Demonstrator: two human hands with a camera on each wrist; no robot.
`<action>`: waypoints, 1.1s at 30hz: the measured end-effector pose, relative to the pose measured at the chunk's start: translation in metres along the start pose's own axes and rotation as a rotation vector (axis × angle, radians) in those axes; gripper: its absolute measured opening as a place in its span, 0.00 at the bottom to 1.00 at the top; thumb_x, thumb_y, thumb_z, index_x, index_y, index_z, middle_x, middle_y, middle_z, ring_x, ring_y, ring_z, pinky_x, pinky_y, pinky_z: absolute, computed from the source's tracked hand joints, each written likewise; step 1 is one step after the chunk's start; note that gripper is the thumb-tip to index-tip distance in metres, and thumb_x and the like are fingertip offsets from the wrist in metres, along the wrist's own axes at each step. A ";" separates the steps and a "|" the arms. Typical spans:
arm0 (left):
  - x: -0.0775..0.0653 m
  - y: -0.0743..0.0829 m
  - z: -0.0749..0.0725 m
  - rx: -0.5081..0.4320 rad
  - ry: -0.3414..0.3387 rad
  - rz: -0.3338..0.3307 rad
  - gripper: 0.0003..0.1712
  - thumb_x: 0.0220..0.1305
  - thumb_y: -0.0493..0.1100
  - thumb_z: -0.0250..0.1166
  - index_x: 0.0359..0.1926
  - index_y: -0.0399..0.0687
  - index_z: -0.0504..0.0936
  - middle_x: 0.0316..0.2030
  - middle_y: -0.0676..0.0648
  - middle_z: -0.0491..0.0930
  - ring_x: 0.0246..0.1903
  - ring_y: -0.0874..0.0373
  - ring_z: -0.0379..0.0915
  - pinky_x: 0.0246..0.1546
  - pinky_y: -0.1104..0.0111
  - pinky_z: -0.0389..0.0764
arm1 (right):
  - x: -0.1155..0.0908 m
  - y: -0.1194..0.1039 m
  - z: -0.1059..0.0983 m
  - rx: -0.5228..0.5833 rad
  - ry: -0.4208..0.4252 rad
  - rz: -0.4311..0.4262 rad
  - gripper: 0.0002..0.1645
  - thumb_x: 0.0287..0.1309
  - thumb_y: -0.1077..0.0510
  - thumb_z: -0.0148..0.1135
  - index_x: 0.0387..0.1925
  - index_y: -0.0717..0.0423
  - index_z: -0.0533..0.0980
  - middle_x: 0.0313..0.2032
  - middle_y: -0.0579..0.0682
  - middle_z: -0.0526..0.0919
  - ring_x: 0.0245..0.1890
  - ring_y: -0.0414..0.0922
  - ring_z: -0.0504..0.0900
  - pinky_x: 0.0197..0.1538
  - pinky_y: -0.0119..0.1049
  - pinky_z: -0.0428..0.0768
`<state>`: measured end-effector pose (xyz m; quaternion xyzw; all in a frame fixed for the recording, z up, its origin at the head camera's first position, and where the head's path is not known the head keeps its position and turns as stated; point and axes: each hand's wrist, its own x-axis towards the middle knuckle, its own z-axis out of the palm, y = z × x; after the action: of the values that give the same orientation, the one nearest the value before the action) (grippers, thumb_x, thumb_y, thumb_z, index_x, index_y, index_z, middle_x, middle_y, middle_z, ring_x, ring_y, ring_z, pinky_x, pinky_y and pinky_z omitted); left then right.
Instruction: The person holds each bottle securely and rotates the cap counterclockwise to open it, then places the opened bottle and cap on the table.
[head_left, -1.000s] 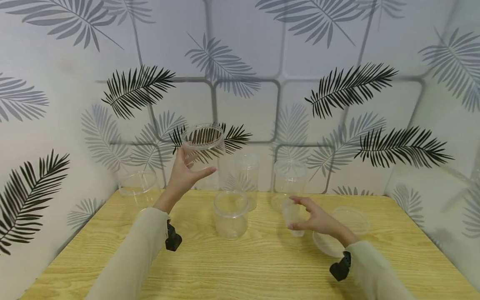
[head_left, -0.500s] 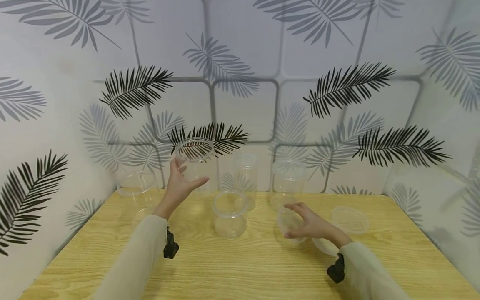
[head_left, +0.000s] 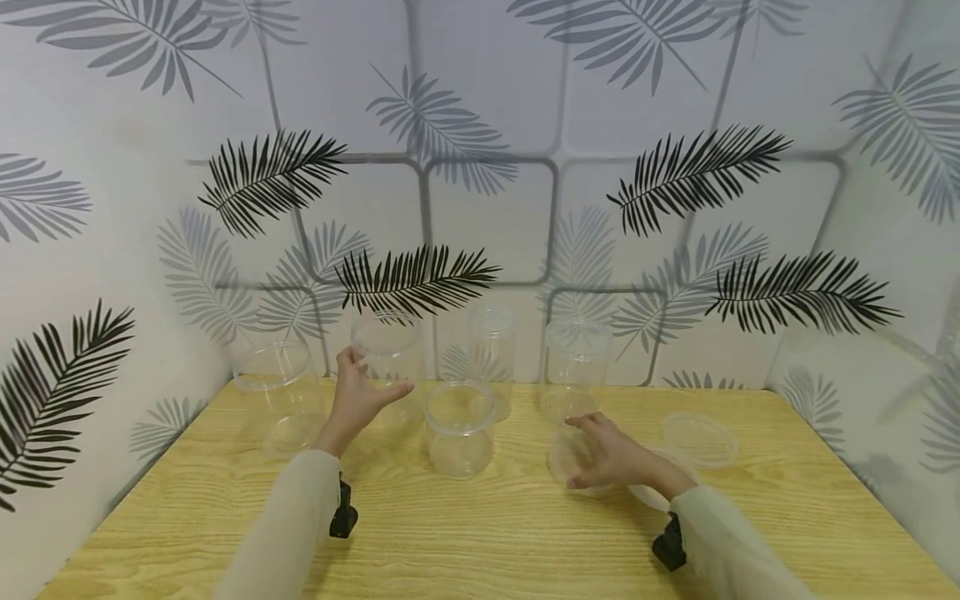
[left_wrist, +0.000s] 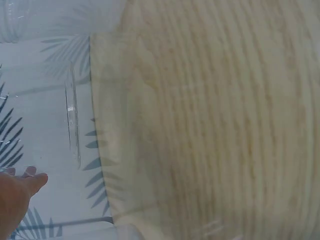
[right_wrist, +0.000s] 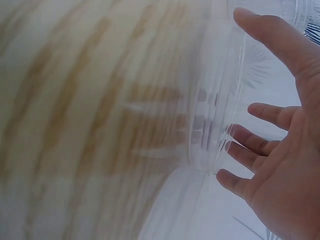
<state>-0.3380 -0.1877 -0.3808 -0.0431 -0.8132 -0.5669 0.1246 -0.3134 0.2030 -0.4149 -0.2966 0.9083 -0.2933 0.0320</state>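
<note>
Looks like setting-down time: left hand point(head_left: 357, 405) is curled round the tall clear tub point(head_left: 392, 360) near the back of the table point(head_left: 465, 537), right hand point(head_left: 618, 458) spread at a round clear piece point(head_left: 558, 458), can't tell if gripping, so probably gentle letting-go next.

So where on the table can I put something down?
At the front of the table, between the sleeves, nearer than the short tub. Also between the rightmost lid and right edge. It's crowded at the back, among the clear containers.
</note>
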 end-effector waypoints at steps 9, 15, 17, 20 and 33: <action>-0.001 -0.017 0.001 0.004 0.014 0.018 0.60 0.47 0.49 0.72 0.67 0.44 0.38 0.67 0.36 0.44 0.67 0.39 0.44 0.62 0.44 0.57 | -0.001 -0.002 0.002 -0.028 -0.017 -0.015 0.56 0.36 0.48 0.75 0.62 0.68 0.58 0.53 0.66 0.64 0.55 0.62 0.65 0.53 0.58 0.69; -0.004 -0.021 0.001 0.020 0.002 0.015 0.59 0.47 0.49 0.72 0.67 0.45 0.38 0.67 0.36 0.44 0.68 0.38 0.43 0.62 0.44 0.58 | -0.001 -0.004 0.001 -0.026 -0.021 -0.029 0.55 0.36 0.49 0.75 0.62 0.69 0.58 0.54 0.67 0.64 0.56 0.63 0.64 0.53 0.59 0.68; -0.005 -0.022 0.001 0.034 0.001 0.011 0.59 0.47 0.51 0.72 0.67 0.44 0.39 0.67 0.36 0.45 0.67 0.38 0.43 0.61 0.44 0.58 | -0.001 -0.004 0.001 -0.021 -0.022 -0.030 0.54 0.37 0.49 0.75 0.61 0.69 0.58 0.54 0.66 0.64 0.56 0.63 0.63 0.54 0.60 0.68; -0.005 -0.023 0.002 0.056 -0.004 0.000 0.58 0.46 0.52 0.72 0.65 0.44 0.41 0.66 0.36 0.46 0.67 0.38 0.44 0.61 0.44 0.59 | -0.002 -0.003 0.001 -0.015 -0.028 -0.026 0.54 0.37 0.48 0.75 0.62 0.68 0.58 0.55 0.66 0.64 0.57 0.63 0.63 0.54 0.60 0.67; -0.008 -0.027 -0.002 0.069 -0.041 -0.060 0.61 0.47 0.54 0.71 0.68 0.48 0.35 0.68 0.35 0.44 0.69 0.40 0.41 0.61 0.44 0.59 | -0.001 -0.001 0.001 -0.025 -0.037 -0.021 0.56 0.37 0.46 0.74 0.62 0.68 0.57 0.56 0.67 0.63 0.57 0.64 0.62 0.55 0.61 0.67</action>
<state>-0.3358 -0.1980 -0.4065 -0.0263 -0.8357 -0.5408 0.0922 -0.3114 0.2026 -0.4153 -0.3119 0.9080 -0.2767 0.0421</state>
